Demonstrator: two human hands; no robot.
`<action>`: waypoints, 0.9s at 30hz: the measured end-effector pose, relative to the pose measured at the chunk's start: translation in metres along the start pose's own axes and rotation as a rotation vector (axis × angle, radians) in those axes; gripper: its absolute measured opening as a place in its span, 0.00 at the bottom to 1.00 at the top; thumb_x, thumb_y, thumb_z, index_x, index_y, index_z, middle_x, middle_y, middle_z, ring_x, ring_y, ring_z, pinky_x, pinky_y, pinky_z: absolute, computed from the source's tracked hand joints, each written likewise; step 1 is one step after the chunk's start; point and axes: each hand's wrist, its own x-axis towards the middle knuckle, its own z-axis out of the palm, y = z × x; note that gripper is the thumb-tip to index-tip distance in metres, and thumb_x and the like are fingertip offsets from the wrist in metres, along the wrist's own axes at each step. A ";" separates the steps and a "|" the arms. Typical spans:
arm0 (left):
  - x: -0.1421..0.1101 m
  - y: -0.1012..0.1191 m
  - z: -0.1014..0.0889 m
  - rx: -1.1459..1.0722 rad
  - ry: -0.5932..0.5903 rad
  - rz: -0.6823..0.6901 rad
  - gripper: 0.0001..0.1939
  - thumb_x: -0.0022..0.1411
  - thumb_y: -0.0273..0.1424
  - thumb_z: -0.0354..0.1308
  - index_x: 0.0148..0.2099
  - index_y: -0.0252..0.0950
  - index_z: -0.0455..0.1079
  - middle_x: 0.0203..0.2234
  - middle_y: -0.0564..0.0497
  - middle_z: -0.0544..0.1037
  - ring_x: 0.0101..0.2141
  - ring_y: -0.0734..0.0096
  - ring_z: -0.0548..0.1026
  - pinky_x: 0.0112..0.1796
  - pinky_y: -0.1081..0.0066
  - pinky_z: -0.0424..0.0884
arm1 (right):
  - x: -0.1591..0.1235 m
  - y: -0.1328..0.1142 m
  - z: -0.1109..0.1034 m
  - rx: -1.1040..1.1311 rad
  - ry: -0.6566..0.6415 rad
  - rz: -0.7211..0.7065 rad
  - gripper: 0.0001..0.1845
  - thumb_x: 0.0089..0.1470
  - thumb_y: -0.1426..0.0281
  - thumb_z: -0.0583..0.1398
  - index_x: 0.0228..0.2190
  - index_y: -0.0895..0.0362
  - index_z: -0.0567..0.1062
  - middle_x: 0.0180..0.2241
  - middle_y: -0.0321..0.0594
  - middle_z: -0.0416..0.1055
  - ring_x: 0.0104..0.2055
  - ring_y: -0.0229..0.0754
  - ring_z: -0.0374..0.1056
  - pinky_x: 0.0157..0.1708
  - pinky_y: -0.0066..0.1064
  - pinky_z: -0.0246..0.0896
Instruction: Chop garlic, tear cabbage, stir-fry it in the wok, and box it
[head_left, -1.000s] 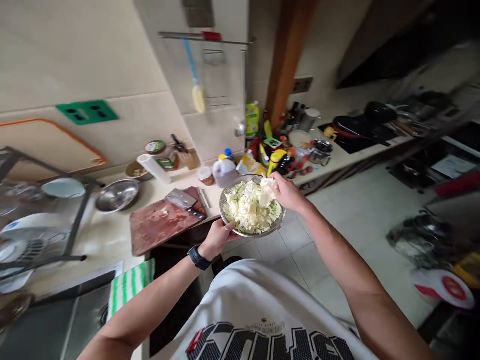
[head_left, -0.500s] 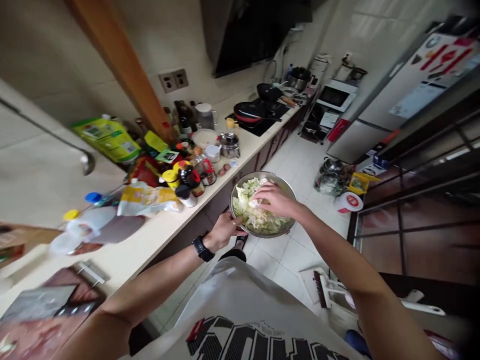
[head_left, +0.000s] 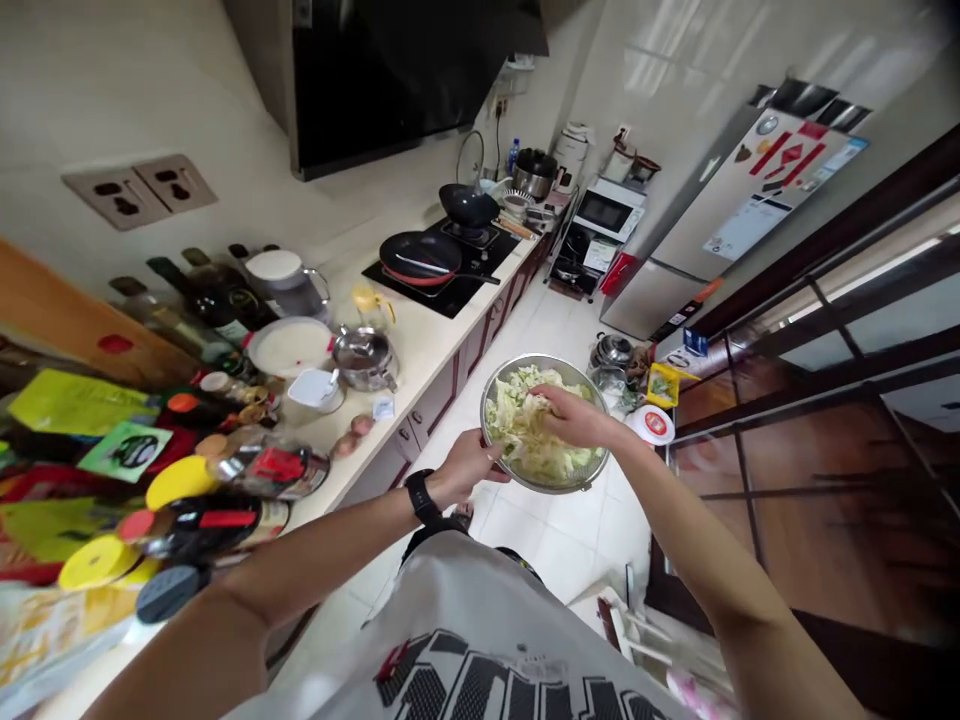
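A round metal colander (head_left: pixel 592 470) full of chopped cabbage (head_left: pixel 525 415) is held out in front of me, over the floor. My left hand (head_left: pixel 471 462), with a black watch on its wrist, grips the near left rim, thumb on top and fingers below. My right hand (head_left: pixel 574 415) reaches into the colander from the right. Its fingers curl into the pale green shreds, and their tips are hidden among the leaves.
Along the left counter stand bottles, jars, a steel pot (head_left: pixel 365 358) and eggs (head_left: pixel 352 437). Farther on, a frying pan (head_left: pixel 420 258) and a wok (head_left: pixel 469 205) sit on the black stove. A fridge (head_left: pixel 720 210) and a white tub (head_left: pixel 651 425) are at the right.
My view has moved forward along the counter; the cutting board and cleaver are out of sight. The colander stays in my left hand, and my right hand's fingers are deeper in the cabbage.
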 end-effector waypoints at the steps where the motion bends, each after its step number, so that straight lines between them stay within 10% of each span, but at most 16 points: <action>1: 0.014 0.010 0.004 0.017 -0.006 0.004 0.18 0.55 0.35 0.70 0.44 0.29 0.75 0.38 0.39 0.83 0.33 0.60 0.83 0.30 0.67 0.81 | 0.010 0.006 -0.007 -0.033 0.018 -0.006 0.21 0.60 0.62 0.61 0.53 0.57 0.72 0.45 0.46 0.77 0.42 0.44 0.72 0.41 0.32 0.63; 6: 0.082 0.050 0.030 0.070 -0.002 -0.013 0.17 0.56 0.33 0.69 0.45 0.28 0.74 0.39 0.39 0.82 0.28 0.64 0.81 0.27 0.68 0.80 | 0.052 0.049 -0.046 -0.108 0.086 0.009 0.17 0.65 0.59 0.56 0.35 0.58 0.78 0.33 0.46 0.78 0.34 0.45 0.71 0.34 0.31 0.60; 14: 0.207 0.092 0.098 0.037 0.060 -0.017 0.17 0.54 0.32 0.69 0.44 0.29 0.75 0.40 0.38 0.82 0.33 0.59 0.82 0.28 0.69 0.80 | 0.125 0.195 -0.113 0.302 0.054 0.039 0.14 0.64 0.67 0.53 0.45 0.57 0.75 0.27 0.36 0.77 0.30 0.44 0.75 0.30 0.30 0.65; 21: 0.312 0.139 0.175 -0.056 0.167 -0.014 0.13 0.55 0.30 0.68 0.43 0.30 0.75 0.38 0.39 0.82 0.31 0.61 0.81 0.32 0.64 0.82 | 0.189 0.264 -0.194 -0.326 0.028 -0.212 0.13 0.63 0.69 0.57 0.46 0.56 0.77 0.44 0.49 0.77 0.43 0.50 0.74 0.41 0.34 0.65; 27: 0.405 0.190 0.201 -0.175 0.266 -0.011 0.12 0.56 0.28 0.67 0.42 0.28 0.75 0.36 0.39 0.82 0.30 0.63 0.81 0.31 0.65 0.81 | 0.269 0.322 -0.263 -0.534 0.089 -0.319 0.30 0.64 0.57 0.59 0.60 0.60 0.71 0.58 0.59 0.70 0.59 0.63 0.64 0.56 0.51 0.60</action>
